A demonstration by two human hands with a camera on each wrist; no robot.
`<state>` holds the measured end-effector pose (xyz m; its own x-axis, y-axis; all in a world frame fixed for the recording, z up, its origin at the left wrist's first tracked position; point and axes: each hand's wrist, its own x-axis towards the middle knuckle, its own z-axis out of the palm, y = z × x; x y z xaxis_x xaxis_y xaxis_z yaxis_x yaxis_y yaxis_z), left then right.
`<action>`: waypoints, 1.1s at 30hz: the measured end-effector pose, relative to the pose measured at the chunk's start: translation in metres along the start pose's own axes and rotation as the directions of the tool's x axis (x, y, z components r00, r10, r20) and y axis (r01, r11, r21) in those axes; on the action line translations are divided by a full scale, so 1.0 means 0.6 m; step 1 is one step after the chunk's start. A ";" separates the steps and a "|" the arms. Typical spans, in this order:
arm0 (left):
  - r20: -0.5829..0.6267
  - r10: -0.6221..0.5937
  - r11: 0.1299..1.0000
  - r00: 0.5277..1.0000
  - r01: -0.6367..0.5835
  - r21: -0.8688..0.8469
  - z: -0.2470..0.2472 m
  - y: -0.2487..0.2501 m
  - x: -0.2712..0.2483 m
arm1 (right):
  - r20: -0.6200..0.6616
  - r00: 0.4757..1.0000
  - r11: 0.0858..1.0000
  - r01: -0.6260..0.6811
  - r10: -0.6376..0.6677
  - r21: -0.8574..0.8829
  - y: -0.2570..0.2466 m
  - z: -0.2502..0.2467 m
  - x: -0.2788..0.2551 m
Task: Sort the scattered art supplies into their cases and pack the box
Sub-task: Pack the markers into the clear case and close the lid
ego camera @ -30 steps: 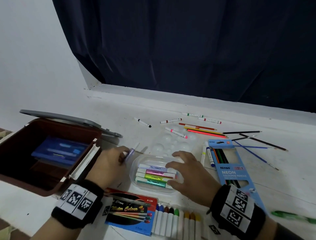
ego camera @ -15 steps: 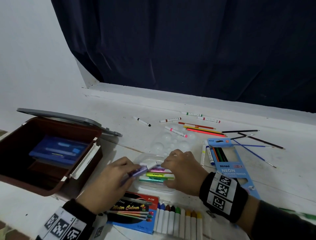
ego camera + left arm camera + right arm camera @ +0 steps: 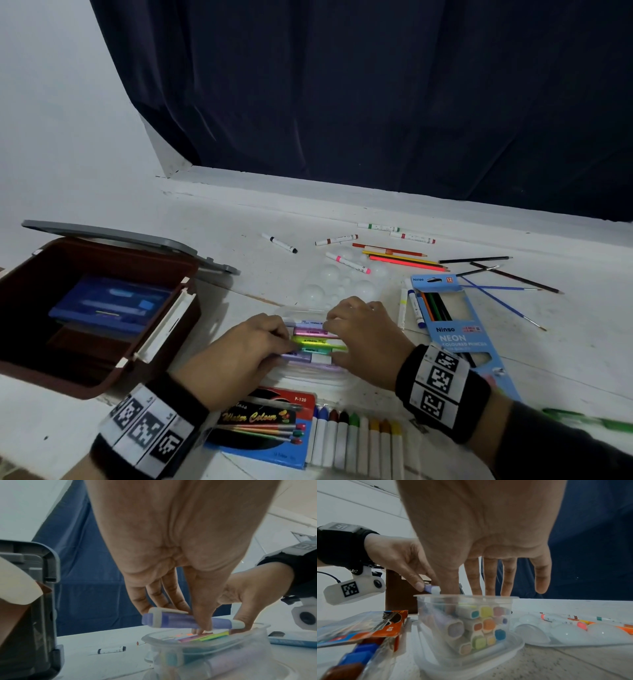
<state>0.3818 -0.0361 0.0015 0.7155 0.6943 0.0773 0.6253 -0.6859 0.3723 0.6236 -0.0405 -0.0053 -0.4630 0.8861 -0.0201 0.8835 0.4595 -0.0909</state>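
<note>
Lowered over the clear case (image 3: 205, 642), left hand (image 3: 236, 356) pinches purple highlighter (image 3: 180, 620); right hand (image 3: 366, 339) seemingly flat, uncurled

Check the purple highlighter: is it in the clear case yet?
Not yet. The left hand pinches the purple highlighter just above the clear case rim, over the highlighters already inside.

Both hands (image 3: 363, 339) crowd the tub (image 3: 467, 615) mouth — box (image 3: 85, 308) flanks left.

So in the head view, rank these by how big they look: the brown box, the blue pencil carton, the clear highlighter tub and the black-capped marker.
1. brown box, clearly largest
2. blue pencil carton
3. clear highlighter tub, though both hands cover much of it, so its place against the carton is unsure
4. black-capped marker, smallest and farther from the camera
</note>
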 end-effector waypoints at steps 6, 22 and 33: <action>0.081 0.024 0.999 0.996 -0.026 0.021 0.008 0.002 0.028 | 0.007 1.000 0.991 0.022 -0.023 0.130 0.022 -0.009 -0.020; 0.069 -0.061 0.998 0.996 0.062 -0.024 0.018 0.012 0.062 | -0.070 0.995 0.928 -0.042 0.073 0.369 0.038 0.024 -0.050; -0.159 -0.456 0.885 0.876 0.427 -0.188 0.021 -0.033 -0.028 | -0.117 0.931 0.759 -0.206 0.347 0.617 0.033 0.021 -0.065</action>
<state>0.3617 -0.0370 -0.0188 0.2917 0.9555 0.0446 0.8002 -0.2694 0.5359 0.6581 -0.0670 -0.0188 -0.1159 0.9911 0.0661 0.7220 0.1298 -0.6796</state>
